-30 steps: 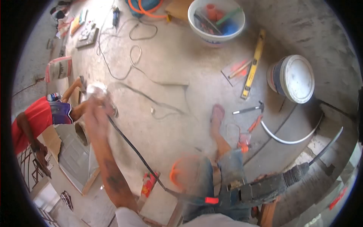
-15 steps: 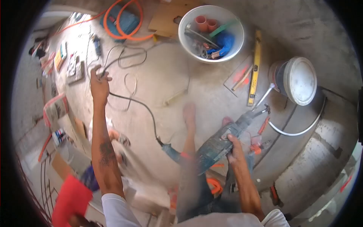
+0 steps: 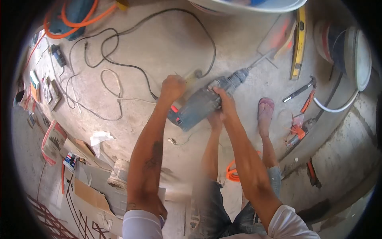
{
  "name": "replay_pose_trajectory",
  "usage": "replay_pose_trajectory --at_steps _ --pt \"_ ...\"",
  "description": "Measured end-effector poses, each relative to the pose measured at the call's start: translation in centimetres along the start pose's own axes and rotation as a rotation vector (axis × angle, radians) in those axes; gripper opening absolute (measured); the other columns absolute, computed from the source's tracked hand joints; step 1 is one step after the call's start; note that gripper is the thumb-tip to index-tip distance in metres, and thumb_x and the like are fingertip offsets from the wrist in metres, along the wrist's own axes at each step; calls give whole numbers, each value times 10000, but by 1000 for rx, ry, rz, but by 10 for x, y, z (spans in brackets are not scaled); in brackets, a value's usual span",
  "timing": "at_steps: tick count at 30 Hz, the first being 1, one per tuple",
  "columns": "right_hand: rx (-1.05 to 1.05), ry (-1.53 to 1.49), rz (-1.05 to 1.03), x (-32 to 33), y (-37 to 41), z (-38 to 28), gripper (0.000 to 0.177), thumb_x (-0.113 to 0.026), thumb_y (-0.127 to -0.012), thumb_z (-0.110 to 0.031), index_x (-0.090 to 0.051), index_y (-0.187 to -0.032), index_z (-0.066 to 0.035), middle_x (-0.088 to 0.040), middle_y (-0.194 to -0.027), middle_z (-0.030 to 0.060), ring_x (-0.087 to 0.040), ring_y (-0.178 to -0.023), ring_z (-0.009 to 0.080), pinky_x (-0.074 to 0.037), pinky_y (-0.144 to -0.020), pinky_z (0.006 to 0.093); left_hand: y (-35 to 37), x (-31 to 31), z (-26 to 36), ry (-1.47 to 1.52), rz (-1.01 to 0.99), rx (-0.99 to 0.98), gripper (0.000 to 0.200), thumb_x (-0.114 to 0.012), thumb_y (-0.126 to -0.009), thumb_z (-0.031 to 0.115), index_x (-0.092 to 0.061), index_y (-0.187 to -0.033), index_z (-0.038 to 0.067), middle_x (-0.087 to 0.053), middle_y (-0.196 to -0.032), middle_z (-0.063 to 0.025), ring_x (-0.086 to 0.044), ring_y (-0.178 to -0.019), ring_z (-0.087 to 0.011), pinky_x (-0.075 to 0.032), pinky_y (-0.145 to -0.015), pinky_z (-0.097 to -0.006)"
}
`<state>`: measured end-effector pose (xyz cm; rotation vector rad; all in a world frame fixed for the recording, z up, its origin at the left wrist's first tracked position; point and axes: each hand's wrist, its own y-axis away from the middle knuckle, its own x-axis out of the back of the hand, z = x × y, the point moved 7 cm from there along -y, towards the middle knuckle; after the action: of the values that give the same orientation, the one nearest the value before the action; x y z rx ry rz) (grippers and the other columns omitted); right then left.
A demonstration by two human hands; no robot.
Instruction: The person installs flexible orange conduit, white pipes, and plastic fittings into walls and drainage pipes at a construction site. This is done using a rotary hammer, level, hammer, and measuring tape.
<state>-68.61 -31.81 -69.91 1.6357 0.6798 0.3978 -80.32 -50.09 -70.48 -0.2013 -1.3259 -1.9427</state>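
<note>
A dark teal corded hammer drill (image 3: 203, 99) lies slanted across the middle, its chuck toward the upper right. A thin metal rod, apparently its bit (image 3: 258, 61), extends from the chuck. My right hand (image 3: 226, 104) grips the drill's body from the right, with the thumb on top near a round knob. Beside the rear handle, my left hand (image 3: 173, 87) is closed in a fist; what its fingers hold is hidden. The black power cord (image 3: 147, 77) leaves the drill by my left wrist and loops over the floor. My left foot is partly covered by the drill.
A yellow spirit level (image 3: 298, 47), a hammer (image 3: 299, 91) and a lidded bucket (image 3: 358, 59) are at the right. A white tub (image 3: 254, 7) stands at the top edge. Orange hose (image 3: 71, 24) coils upper left. Cardboard (image 3: 91, 195) and rebar (image 3: 79, 223) lie lower left.
My left hand, earlier stretched out to the left at the cord, has come back beside the drill's rear handle. The drill has moved up and away from my legs. My view has shifted.
</note>
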Motion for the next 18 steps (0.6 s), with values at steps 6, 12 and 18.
replay_pose_trajectory --at_steps 6,12,18 --pt "-34 3 30 5 -31 7 359 -738 -751 -149 -606 -1060 -21 -662 -968 86 -638 -887 224 -532 -799 362 -32 -88 -31 908 0 701 405 -634 -852 209 -572 -1109 -99 -587 -1016 -207 -600 -951 -326 -549 -805 -412" --pt "39 -34 -38 10 -29 3 315 -705 -771 -117 -606 -1055 -22 -659 -973 94 -632 -878 225 -526 -801 376 -67 -130 -34 1128 22 220 358 -626 -874 162 -527 -1126 -72 -496 -1148 -210 -549 -1002 -325 -537 -818 -502" --pt "16 -21 3 14 -17 -2 312 -688 -779 -98 -600 -1065 -6 -647 -990 105 -629 -885 232 -534 -784 372 -96 -119 -57 1016 155 489 208 -600 -825 129 -592 -970 -20 -562 -899 -162 -556 -746 -265 -464 -623 -407"
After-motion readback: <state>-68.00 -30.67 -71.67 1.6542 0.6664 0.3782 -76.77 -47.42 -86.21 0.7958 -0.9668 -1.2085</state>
